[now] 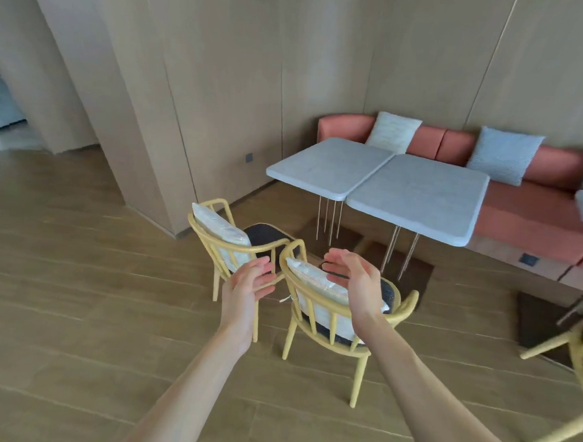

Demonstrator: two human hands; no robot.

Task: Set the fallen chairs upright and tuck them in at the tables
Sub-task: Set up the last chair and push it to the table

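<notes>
Both hands, the left hand (252, 281) and right hand (354, 277), reach out wide and empty toward the nearer chair (339, 309) upright just beneath them, so tucking seems in hand: next, grip its backrest and push it to the table (418, 196) beyond.

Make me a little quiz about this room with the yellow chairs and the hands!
1. True or false: both hands are gripping a chair.
2. How many grey tables stand pushed together by the orange sofa?
3. Which upright chair is closer to the hands: A the near chair, B the far chair?

Key: 1 false, the left hand and right hand are open, holding nothing. 2 two. 3 A.
</notes>
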